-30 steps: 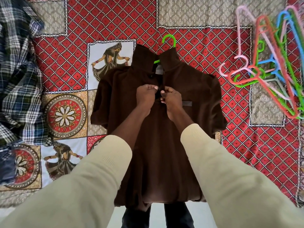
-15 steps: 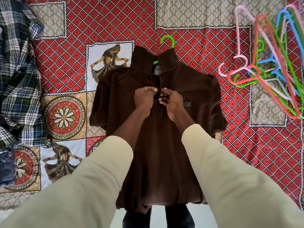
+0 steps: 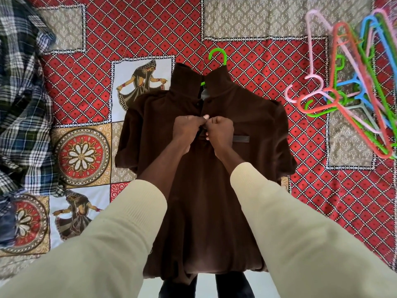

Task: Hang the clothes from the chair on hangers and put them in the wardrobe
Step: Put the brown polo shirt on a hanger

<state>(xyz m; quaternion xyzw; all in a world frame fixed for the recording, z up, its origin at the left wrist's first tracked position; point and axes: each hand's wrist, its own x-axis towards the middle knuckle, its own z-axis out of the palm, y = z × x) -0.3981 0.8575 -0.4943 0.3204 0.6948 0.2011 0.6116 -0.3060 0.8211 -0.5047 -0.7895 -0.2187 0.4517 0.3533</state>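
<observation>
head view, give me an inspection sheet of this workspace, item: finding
surface: patchwork-print red bedspread covers the area.
job's things: dark brown short-sleeved collared shirt lies flat, front up, on a green plastic hanger whose hook shows above the collar; top button area looks closed.
clutter: pile of pink, orange, blue and green plastic hangers far right; crumpled blue-green plaid garment far left.
hands: left hand and right hand both pinch the shirt's front placket at chest height, close together.
cables: nothing seen.
surroundings: pale floor and dark trouser legs at the near edge; chair and wardrobe not in view.
</observation>
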